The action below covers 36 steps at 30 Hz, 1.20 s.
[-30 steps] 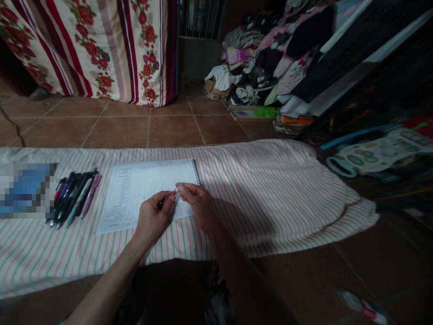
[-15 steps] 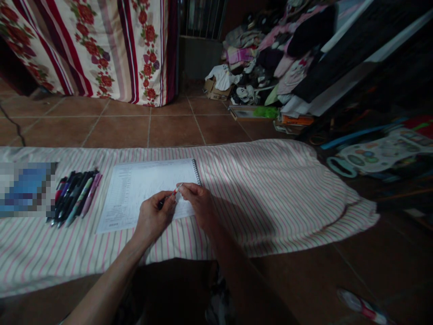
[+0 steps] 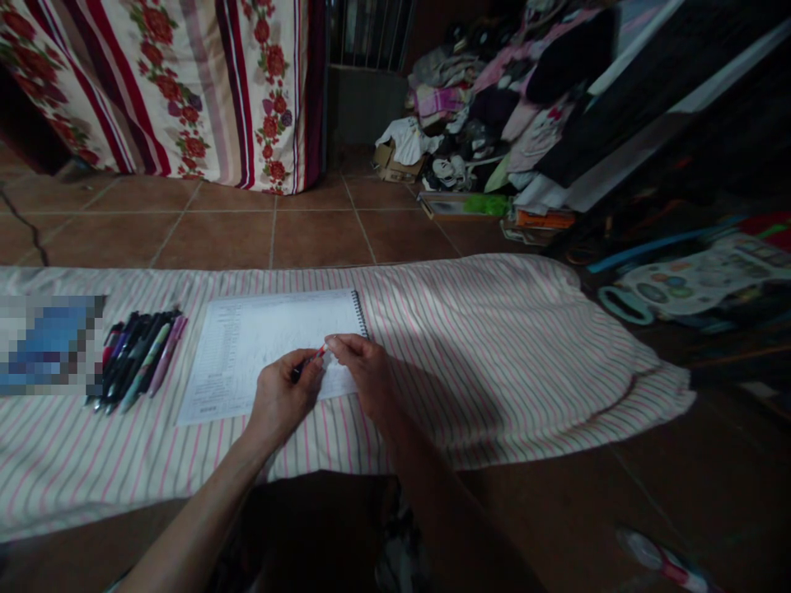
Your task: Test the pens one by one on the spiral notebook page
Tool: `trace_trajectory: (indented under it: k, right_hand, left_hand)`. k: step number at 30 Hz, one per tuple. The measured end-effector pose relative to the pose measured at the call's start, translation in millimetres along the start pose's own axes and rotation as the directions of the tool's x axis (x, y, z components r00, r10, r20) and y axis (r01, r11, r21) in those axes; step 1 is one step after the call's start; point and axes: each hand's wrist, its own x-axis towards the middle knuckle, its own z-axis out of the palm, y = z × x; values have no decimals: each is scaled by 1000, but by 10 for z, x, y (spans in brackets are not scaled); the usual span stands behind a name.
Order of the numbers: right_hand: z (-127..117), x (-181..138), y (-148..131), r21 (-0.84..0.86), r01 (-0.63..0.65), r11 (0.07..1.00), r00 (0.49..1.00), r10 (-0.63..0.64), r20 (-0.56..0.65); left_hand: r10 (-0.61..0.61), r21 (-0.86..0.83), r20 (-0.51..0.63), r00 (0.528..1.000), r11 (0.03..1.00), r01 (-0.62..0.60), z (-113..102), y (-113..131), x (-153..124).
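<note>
A spiral notebook point(image 3: 259, 342) lies open on a pink-striped cloth point(image 3: 494, 346) spread over the tiled floor. Over its near right corner, both hands hold one pen point(image 3: 307, 364) with a dark barrel and a red band. My left hand point(image 3: 281, 401) is closed round the dark barrel. My right hand point(image 3: 364, 372) pinches the pen's other end, near the red band, with its fingertips. A row of several pens point(image 3: 136, 358) lies on the cloth to the left of the notebook.
A blurred blue object point(image 3: 46, 346) lies at the cloth's far left. A floral striped sheet point(image 3: 185, 82) hangs at the back left. Piled clothes and boxes point(image 3: 488, 107) fill the back right, with toys and dark furniture point(image 3: 685, 284) along the right.
My right fingertips have slid a little closer along the pen toward my left hand. Otherwise nothing has moved.
</note>
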Motion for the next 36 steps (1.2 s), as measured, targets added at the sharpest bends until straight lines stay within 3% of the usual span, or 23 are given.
trace_trajectory:
  k: [9, 16, 21, 27, 31, 36]
  right_hand:
    - [-5, -24, -38, -17, -22, 1000, 1000, 22, -5]
    - [-3, -43, -58, -44, 1, 999, 1000, -1, -11]
    - [12, -42, -45, -11, -26, 1000, 1000, 26, 1]
    - [-2, -8, -2, 54, -15, 998, 999, 17, -40]
    - [-22, 9, 5, 86, -32, 996, 999, 35, -36]
    - [-26, 12, -71, 214, -83, 973, 992, 102, -78]
  left_hand:
    - [9, 24, -4, 1000, 1000, -9, 15, 25, -5]
    - [54, 141, -43, 998, 989, -47, 10, 25, -14]
    - [28, 116, -25, 999, 993, -25, 9, 31, -8]
    - [-77, -141, 105, 992, 986, 91, 39, -30, -9]
    - [-142, -346, 205, 968, 915, 208, 49, -20, 0]
    - [-218, -511, 244, 945, 799, 317, -23, 103, 8]
